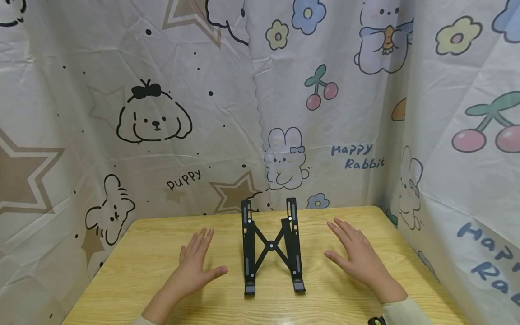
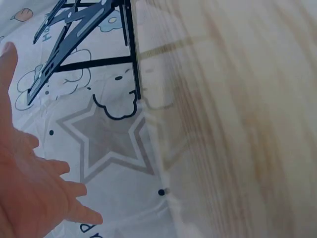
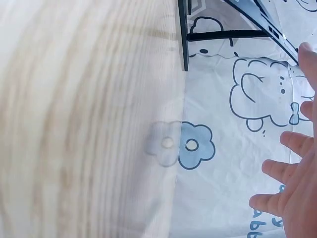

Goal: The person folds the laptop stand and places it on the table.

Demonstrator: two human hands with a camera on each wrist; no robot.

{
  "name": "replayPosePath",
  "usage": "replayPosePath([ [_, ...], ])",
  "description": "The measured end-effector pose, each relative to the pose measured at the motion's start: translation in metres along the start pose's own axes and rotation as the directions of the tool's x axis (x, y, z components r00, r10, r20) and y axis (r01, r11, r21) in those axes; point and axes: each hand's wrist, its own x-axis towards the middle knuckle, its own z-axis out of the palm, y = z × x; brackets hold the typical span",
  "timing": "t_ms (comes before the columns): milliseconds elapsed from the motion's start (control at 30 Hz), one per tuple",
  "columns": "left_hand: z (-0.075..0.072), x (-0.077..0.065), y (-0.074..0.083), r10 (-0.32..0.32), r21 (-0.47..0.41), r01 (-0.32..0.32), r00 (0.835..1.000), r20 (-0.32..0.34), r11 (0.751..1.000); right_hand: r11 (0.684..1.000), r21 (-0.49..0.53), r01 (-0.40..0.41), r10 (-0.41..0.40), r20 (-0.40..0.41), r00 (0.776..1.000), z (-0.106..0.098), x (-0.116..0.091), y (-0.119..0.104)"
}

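1. Black X-braced stand [image 1: 271, 245] stood on the wood-grain worktop [image 1: 150, 243], between left hand [image 1: 194, 267] and right hand [image 1: 359, 261], apart from both.
2. Left hand was released, fingers extended, thumb toward the stand.
3. Right hand was released too, fingers extended.
4. Printed fabric [image 1: 227, 113] hung behind the worktop.

2 sets of fingers [image 1: 205, 244] [image 1: 338, 234], 1 stand [image 1: 271, 245] and 1 table [image 1: 158, 239] show.

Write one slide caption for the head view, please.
Left hand and right hand, both empty, flank a black stand on a wood-grain table.
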Motion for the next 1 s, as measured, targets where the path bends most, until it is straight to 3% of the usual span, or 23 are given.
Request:
replayPosePath([
  [200,0.002,0.002,0.005,-0.044,-0.136,0.043,0.999,-0.003,0.990,0.993,0.103,-0.057,0.055,0.018,0.998,0.002,0.001,-0.007],
  [367,0.004,0.005,0.010,-0.127,-0.264,0.127,0.992,0.016,0.956,0.970,0.199,-0.136,0.129,0.050,0.990,0.006,0.002,-0.014],
  [600,0.012,0.006,0.013,-0.141,-0.365,0.138,0.990,0.019,0.921,0.931,0.319,-0.178,0.161,0.078,0.984,0.014,0.002,-0.019],
  [733,0.013,0.006,0.014,-0.137,-0.459,0.132,0.990,0.024,0.878,0.895,0.391,-0.217,0.196,0.092,0.976,0.016,0.003,-0.021],
  [833,0.014,0.007,0.015,-0.138,-0.540,0.132,0.990,0.029,0.831,0.868,0.431,-0.247,0.223,0.107,0.969,0.015,0.004,-0.022],
  [1000,0.016,0.009,0.017,-0.144,-0.621,0.135,0.989,0.036,0.772,0.801,0.528,-0.282,0.245,0.141,0.959,0.013,0.005,-0.024],
])
